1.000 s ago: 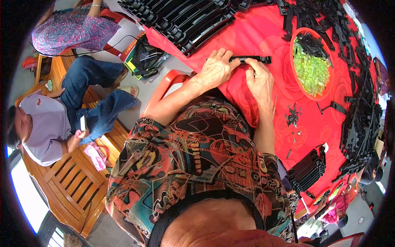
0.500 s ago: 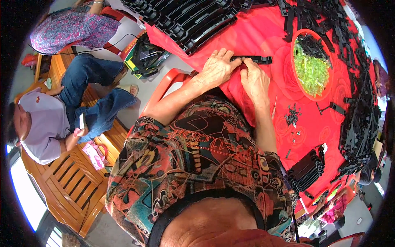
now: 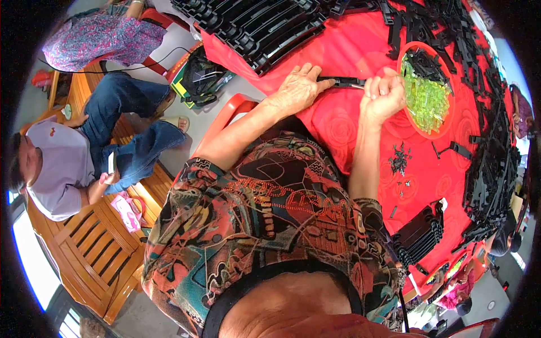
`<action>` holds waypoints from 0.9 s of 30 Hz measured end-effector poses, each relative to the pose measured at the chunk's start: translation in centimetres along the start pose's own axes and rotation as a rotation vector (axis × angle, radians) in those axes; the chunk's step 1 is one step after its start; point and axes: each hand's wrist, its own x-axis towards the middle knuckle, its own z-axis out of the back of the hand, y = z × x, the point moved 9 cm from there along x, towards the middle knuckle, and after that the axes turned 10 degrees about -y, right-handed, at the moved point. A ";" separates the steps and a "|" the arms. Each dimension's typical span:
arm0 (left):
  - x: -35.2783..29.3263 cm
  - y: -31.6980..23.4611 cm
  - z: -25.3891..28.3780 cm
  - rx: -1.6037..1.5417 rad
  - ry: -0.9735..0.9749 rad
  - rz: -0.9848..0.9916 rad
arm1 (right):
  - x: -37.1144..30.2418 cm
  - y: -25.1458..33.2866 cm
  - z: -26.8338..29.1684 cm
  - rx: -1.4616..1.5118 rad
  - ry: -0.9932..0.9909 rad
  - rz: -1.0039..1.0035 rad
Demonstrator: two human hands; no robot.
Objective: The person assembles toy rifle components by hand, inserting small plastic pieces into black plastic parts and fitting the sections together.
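A long black plastic part point(image 3: 341, 82) lies on the red cloth in front of me. My left hand point(image 3: 298, 90) is closed on its left end, thumb along it and fingers curled over. My right hand point(image 3: 383, 97) makes a fist around a thin, light-coloured stick-like tool point(image 3: 357, 85). Only the tool's narrow tip shows, touching or just above the part's right section; the rest is hidden in the fist. Right of that hand stands an orange-rimmed bowl point(image 3: 403, 107) holding yellow-green clear pieces point(image 3: 426, 104) and black pieces. A small heap of tiny black pieces point(image 3: 399, 159) lies nearer to me.
Rows of black plastic assemblies point(image 3: 253, 28) fill the far left of the red tablecloth point(image 3: 338, 121). Loose black parts point(image 3: 489, 180) pile up along the right, with a black stack point(image 3: 420, 235) at lower right. A seated person point(image 3: 62, 163) with a phone is at left.
The thin tool that lay on the cloth is now in my right hand. That hand has left the part's near side and risen rightward into a fist. My left hand stays on the part.
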 end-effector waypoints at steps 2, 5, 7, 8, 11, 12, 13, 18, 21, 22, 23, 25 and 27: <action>0.1 0.1 -0.1 -0.010 0.007 0.000 | 0.0 -1.2 -0.6 -0.038 -0.011 0.003; 0.0 0.0 -0.1 -0.007 -0.009 0.000 | 0.3 -2.6 -0.5 -0.161 -0.024 -0.003; 0.0 -0.1 0.0 0.007 -0.019 -0.011 | 0.4 -3.1 -0.3 -0.159 -0.032 -0.018; 0.0 0.0 -0.1 0.008 -0.019 -0.010 | 0.4 -3.4 -0.1 -0.159 -0.044 -0.034; 0.0 0.0 -0.2 -0.006 -0.019 -0.007 | 0.7 -3.9 0.4 -0.145 -0.072 -0.063; 0.0 0.1 -0.2 -0.006 -0.009 -0.002 | 0.7 -4.1 0.6 -0.129 -0.089 -0.076; 0.0 0.1 -0.3 -0.006 0.001 0.002 | 0.8 -4.1 0.6 -0.129 -0.090 -0.077; 0.1 0.0 -0.3 0.006 -0.014 -0.011 | 0.9 -4.4 0.6 -0.141 -0.108 -0.095; 0.2 0.0 -0.3 0.016 0.002 -0.007 | 1.0 -4.5 0.6 -0.166 -0.095 -0.102; 0.1 0.0 -0.3 0.019 0.009 0.000 | 0.9 -4.6 0.6 -0.167 -0.095 -0.101; 0.1 0.0 -0.3 0.018 0.008 0.000 | 0.8 -4.5 0.4 -0.186 -0.089 -0.081; 0.1 0.1 -0.4 0.007 0.012 0.002 | 0.8 -4.5 0.3 -0.206 -0.087 -0.059; 0.2 -0.1 -0.3 0.006 0.025 -0.001 | 1.1 -4.6 0.7 -0.212 -0.105 -0.052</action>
